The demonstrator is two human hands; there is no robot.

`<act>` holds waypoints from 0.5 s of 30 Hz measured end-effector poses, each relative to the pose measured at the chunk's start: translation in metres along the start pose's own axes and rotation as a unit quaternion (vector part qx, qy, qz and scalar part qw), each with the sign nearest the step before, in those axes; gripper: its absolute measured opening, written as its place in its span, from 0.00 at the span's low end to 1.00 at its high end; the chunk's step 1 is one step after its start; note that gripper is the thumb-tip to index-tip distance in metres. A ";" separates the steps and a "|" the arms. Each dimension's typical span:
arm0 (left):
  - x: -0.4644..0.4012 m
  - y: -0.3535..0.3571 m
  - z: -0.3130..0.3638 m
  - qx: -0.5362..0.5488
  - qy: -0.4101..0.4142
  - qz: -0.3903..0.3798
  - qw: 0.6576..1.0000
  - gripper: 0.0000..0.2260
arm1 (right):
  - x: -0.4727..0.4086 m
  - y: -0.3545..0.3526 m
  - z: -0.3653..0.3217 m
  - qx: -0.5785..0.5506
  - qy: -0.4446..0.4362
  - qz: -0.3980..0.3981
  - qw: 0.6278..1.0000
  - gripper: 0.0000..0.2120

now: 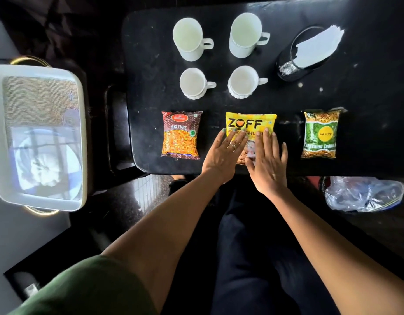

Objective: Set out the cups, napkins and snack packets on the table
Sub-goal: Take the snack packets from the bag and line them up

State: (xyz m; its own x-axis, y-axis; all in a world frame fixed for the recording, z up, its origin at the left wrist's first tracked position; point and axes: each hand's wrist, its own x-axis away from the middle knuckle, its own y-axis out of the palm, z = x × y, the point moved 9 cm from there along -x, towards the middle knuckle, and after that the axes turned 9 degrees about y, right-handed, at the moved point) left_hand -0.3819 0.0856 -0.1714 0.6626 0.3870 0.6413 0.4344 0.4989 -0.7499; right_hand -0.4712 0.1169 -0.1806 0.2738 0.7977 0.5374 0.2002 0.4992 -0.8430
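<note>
1. Under both hands: yellow packet (251,126), flat on the surface (366,92), near edge.
2. Left hand (221,153) and right hand (268,164) spread flat, fingers touching it, nothing gripped.
3. Either side: mixture packet (181,135), green packet (320,135).
4. Beyond: four cups (240,81), napkins (316,47) in holder.
5. Layout looks nearly complete; tray (82,123) far left appears emptied.
</note>
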 end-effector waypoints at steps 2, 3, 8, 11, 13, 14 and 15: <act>0.007 0.003 -0.010 0.003 -0.012 -0.004 1.000 0.33 | -0.002 -0.002 -0.011 0.007 -0.022 -0.001 1.000 0.35; 0.010 0.005 -0.014 0.006 -0.017 -0.007 1.000 0.33 | -0.003 -0.002 -0.016 0.009 -0.031 -0.003 0.999 0.34; 0.026 0.016 -0.034 0.029 -0.043 -0.021 0.998 0.35 | -0.004 -0.003 -0.045 -0.004 -0.056 -0.012 0.998 0.34; 0.031 0.020 -0.039 0.034 -0.049 -0.026 0.998 0.36 | -0.003 0.002 -0.055 -0.001 -0.058 -0.025 0.998 0.35; 0.033 0.020 -0.039 0.036 -0.049 -0.027 0.998 0.36 | -0.003 0.004 -0.057 -0.004 -0.055 -0.033 0.998 0.36; 0.034 0.020 -0.039 0.039 -0.047 -0.026 0.998 0.36 | -0.003 0.004 -0.057 -0.007 -0.054 -0.035 0.998 0.35; 0.033 0.018 -0.039 0.045 -0.046 -0.021 0.998 0.35 | -0.002 0.003 -0.056 -0.009 -0.053 -0.034 0.998 0.34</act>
State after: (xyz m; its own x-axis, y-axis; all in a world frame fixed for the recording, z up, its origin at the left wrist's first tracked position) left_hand -0.3281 0.0778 -0.1701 0.5850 0.4314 0.6867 0.4014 0.5818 -0.7074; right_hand -0.4183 0.0976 -0.1829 0.1577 0.7939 0.5873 0.2313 0.5484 -0.8035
